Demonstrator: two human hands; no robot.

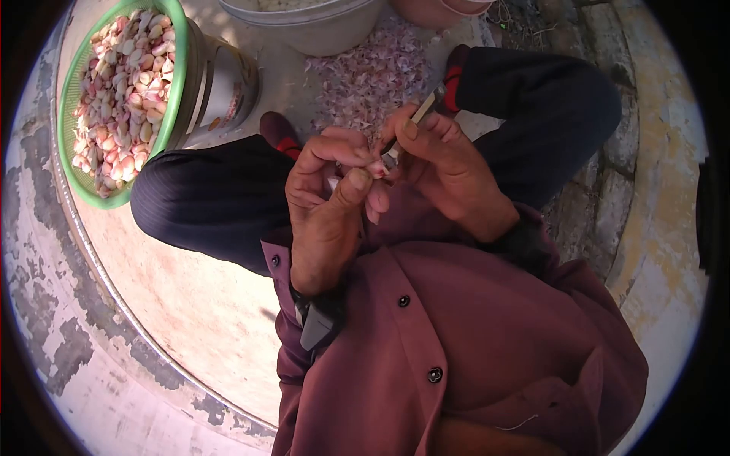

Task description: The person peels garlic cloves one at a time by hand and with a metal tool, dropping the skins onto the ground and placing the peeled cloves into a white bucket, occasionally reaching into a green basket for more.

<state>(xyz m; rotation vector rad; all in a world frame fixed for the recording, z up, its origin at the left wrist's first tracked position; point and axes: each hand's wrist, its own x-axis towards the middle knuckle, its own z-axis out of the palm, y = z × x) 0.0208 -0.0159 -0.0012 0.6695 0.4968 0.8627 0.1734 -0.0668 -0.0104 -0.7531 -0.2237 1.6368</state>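
Note:
Between the thumb and fingers of my left hand (327,197) is a garlic clove (378,169), pale with a reddish patch. My right hand (452,163) is closed around a small knife (426,106), its handle pointing up and to the right. The knife's blade end meets the clove, and my right fingertips are close beside it. Both hands are in front of my chest, above my lap. Part of the clove is hidden by my fingers.
A green basket (181,76) heaped with unpeeled garlic cloves (125,99) rests on a bucket (228,87) at left. Ahead stand a large pale bucket (319,34) and a reddish container (433,11). Garlic skins (380,72) litter the ground between my feet.

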